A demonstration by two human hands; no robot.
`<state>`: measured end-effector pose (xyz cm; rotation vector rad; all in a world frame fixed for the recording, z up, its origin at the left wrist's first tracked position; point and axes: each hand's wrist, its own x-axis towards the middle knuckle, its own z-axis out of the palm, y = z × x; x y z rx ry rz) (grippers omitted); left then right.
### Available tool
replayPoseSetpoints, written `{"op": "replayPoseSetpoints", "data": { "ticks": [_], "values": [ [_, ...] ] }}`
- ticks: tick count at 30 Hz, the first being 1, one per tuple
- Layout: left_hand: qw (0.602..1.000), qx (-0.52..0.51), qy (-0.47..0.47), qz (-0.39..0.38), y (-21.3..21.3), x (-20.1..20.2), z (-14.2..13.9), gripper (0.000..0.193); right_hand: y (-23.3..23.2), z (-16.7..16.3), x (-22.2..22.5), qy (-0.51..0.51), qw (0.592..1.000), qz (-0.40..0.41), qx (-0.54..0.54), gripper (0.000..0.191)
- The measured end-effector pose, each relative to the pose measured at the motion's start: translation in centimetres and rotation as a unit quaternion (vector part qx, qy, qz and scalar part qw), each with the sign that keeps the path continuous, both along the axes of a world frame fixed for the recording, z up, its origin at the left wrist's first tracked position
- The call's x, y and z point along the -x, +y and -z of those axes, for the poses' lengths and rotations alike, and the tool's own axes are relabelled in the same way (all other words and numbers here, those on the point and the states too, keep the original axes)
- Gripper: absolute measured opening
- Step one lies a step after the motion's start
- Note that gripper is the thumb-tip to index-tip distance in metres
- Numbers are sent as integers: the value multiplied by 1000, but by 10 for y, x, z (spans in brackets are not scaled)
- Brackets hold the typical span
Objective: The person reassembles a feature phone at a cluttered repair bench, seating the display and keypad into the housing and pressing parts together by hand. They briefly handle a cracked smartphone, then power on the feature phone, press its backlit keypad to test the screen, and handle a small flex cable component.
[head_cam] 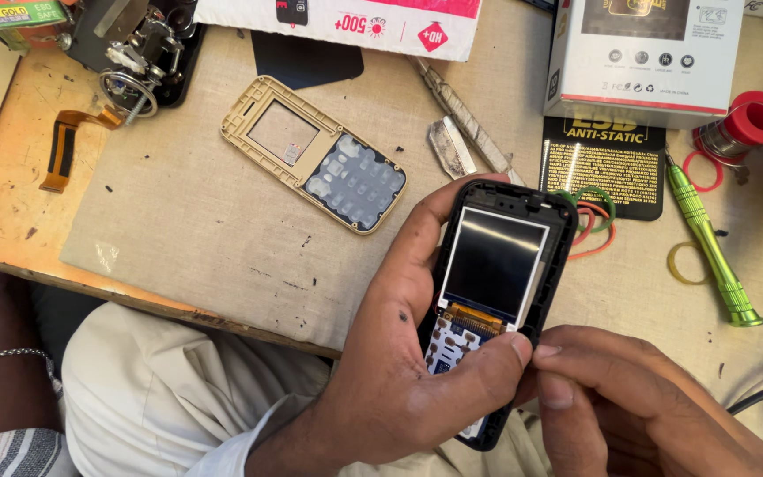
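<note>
My left hand [399, 353] grips an opened black phone body [498, 265] with its screen and bare keypad board facing up. The thumb lies across the lower board. My right hand [638, 402] pinches the phone's lower right edge with its fingertips. A gold front cover with a grey keypad [313, 152] lies face down on the beige mat [196, 221], to the upper left of the phone.
A green screwdriver [713, 247] and rubber bands [589, 216] lie right of the phone, by a black anti-static pad [602, 163], a white box [642, 57] and a red solder spool [752, 124]. Metal tweezers [465, 119] lie above. An orange flex cable [64, 146] is far left.
</note>
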<state>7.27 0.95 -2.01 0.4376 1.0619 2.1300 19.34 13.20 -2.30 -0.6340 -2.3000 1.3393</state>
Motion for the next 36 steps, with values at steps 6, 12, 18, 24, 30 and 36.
{"op": "replayPoseSetpoints", "data": {
  "ticks": [6, 12, 18, 24, 30, 36],
  "values": [
    [1000, 3, -2, -4, 1, 0, 4, 81, -2, 5, 0, -19, 999, 42, 8, 10],
    [1000, 5, 6, -15, 3, -2, 3, 81, -1, 8, 2, 8, 999, 45, -7, 8],
    [1000, 15, -6, -9, 4, -1, 2, 82, 1, 5, 0, -39, 998, 50, -24, 7],
    [999, 25, 17, -21, 6, -1, 0, 83, 0, 9, 2, -2, 998, 43, -44, 8],
    [999, 39, 1, -19, 7, -1, 3, 84, -2, 10, 2, -18, 997, 69, -23, 8],
    [1000, 26, -5, -13, 7, -4, 6, 81, -1, 13, -2, -40, 996, 76, -1, 12]
  ]
}}
